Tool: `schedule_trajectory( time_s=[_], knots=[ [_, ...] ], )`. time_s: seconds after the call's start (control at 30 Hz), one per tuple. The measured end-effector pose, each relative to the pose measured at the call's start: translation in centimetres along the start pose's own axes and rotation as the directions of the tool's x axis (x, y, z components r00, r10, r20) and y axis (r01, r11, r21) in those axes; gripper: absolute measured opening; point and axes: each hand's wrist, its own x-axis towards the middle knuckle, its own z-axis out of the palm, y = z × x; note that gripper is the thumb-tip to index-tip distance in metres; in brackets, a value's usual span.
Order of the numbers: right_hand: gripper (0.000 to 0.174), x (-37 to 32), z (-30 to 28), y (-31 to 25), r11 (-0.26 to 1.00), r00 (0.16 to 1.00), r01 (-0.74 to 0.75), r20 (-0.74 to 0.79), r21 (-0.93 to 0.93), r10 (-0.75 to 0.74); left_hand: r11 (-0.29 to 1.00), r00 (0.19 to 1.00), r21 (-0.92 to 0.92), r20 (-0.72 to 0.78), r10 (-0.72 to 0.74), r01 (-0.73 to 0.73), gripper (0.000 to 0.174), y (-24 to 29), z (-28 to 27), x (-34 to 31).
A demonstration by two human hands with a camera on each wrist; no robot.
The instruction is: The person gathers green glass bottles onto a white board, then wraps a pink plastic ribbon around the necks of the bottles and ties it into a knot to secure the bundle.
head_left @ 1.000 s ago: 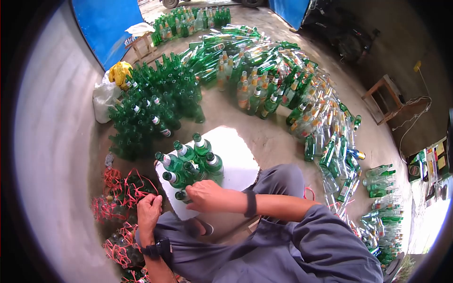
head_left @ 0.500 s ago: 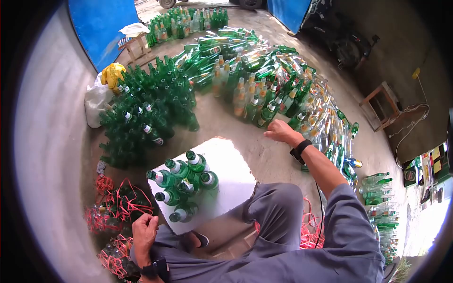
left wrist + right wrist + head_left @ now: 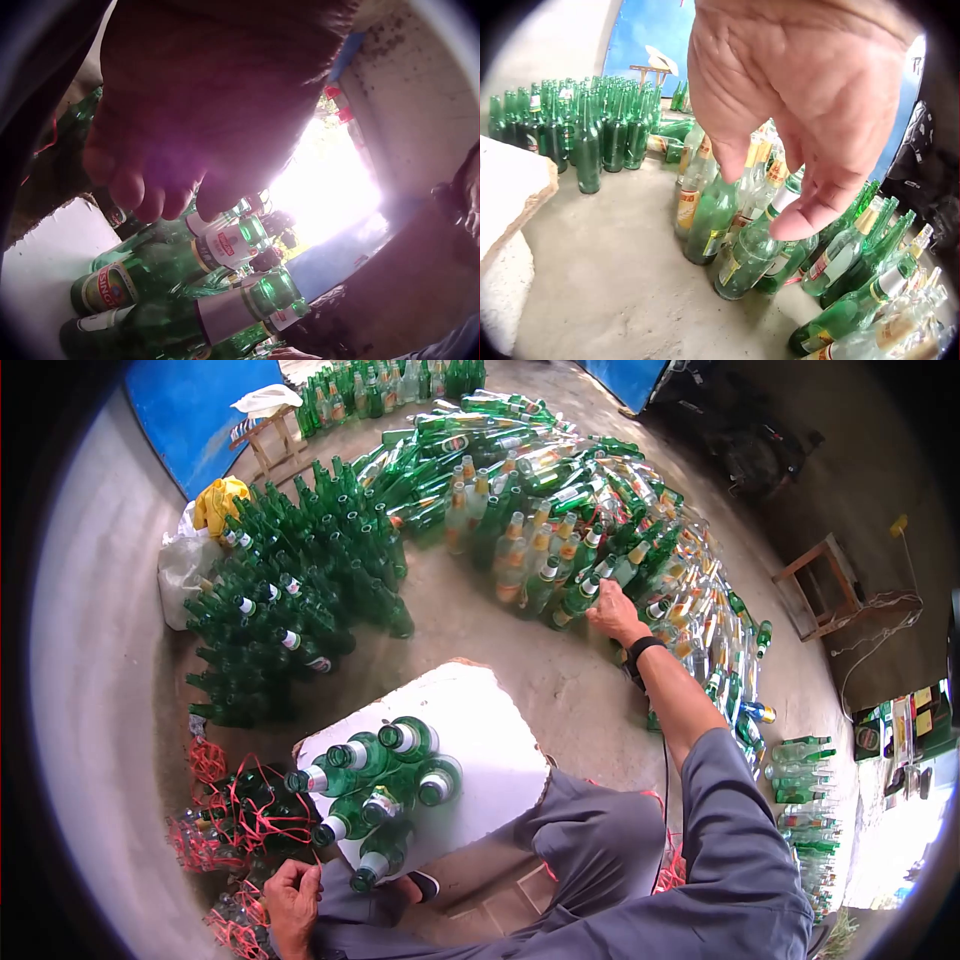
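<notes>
Holds the right hand (image 3: 612, 612) out at 2 o'clock from the board (image 3: 500, 710), fingers (image 3: 810, 214) loosely spread and gripping nothing, just over the neck of a bottle (image 3: 577, 598) at the near edge of the pile (image 3: 560, 480). Rests the left hand (image 3: 290, 895) at 7 o'clock from the board, beside the red-netted bundles (image 3: 235, 815), fingers curled; cannot tell whether anything is pinched. Leaves a cluster (image 3: 390, 780) of green bottles packed together on the board, untouched by either hand.
</notes>
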Motion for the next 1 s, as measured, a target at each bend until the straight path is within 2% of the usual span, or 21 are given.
schedule_trajectory(
  time_s=[0.07,0.1,0.2,0.27,0.33,0.47,0.53,0.57,0.63,0.73,0.8,0.87,0.93,1.0],
  knots=[
    [0.053,1.1,0.7,0.3,0.999,0.980,0.018,-0.198,-0.050,-0.028,1.000,0.998,-0.013,0.060,-0.018,0.019,0.024,0.0,-0.1,0.2],
    [0.053,1.7,1.1,0.6,0.999,0.981,0.020,-0.193,-0.050,-0.030,1.000,0.998,-0.013,0.059,-0.023,0.023,0.024,0.0,-0.1,0.3],
    [0.068,3.4,2.4,1.7,0.993,0.982,0.049,-0.175,-0.103,-0.067,0.999,0.997,0.017,0.067,-0.041,0.040,0.025,1.1,0.0,0.2],
    [0.073,4.2,3.6,2.8,0.990,0.986,0.068,-0.142,-0.124,-0.085,0.963,0.991,0.261,0.098,-0.092,0.064,0.018,3.1,-0.3,0.1],
    [0.065,4.0,3.0,2.3,0.991,0.979,0.115,-0.160,-0.066,-0.124,0.965,0.989,0.253,0.107,-0.099,0.069,0.019,3.1,-0.1,0.4],
    [0.055,3.0,1.9,0.8,0.986,0.978,0.108,-0.163,-0.124,-0.128,0.976,0.989,0.212,0.125,-0.079,0.051,0.019,2.7,-0.2,0.5],
    [0.045,3.3,2.3,0.6,0.983,0.969,0.073,-0.224,-0.168,-0.110,0.976,0.989,0.215,0.128,-0.073,0.044,0.019,3.3,-0.1,0.5],
    [0.045,3.6,2.5,0.5,0.983,0.968,0.075,-0.224,-0.168,-0.112,0.976,0.989,0.217,0.134,-0.067,0.036,0.019,3.6,-0.1,0.5],
    [0.041,4.0,3.3,0.3,0.980,0.981,-0.038,-0.193,-0.195,0.000,0.975,0.989,0.218,0.133,-0.059,0.029,0.019,3.5,-0.1,0.5],
    [0.031,3.7,5.2,0.6,0.973,0.985,-0.047,-0.170,-0.226,0.008,0.971,0.988,0.236,0.137,-0.071,0.037,0.018,3.6,-0.2,0.6],
    [0.030,2.6,6.2,0.6,0.969,0.983,0.002,-0.176,-0.247,-0.047,0.967,0.985,0.249,0.141,-0.094,0.057,0.018,2.9,-0.1,0.7],
    [0.029,1.2,6.6,0.1,0.980,0.990,0.049,-0.118,-0.193,-0.073,0.993,0.995,0.056,0.031,0.100,-0.101,0.024,0.4,0.6,0.8],
    [0.027,-1.1,5.5,-1.4,0.987,0.995,0.003,-0.098,-0.160,-0.019,1.000,0.999,0.007,0.047,0.019,-0.020,0.024,3.1,0.9,0.6],
    [0.030,-1.8,5.3,-0.9,0.981,0.992,-0.017,-0.125,-0.192,-0.007,0.998,0.999,0.046,0.035,0.037,-0.038,0.022,2.2,0.9,0.5]
  ],
)
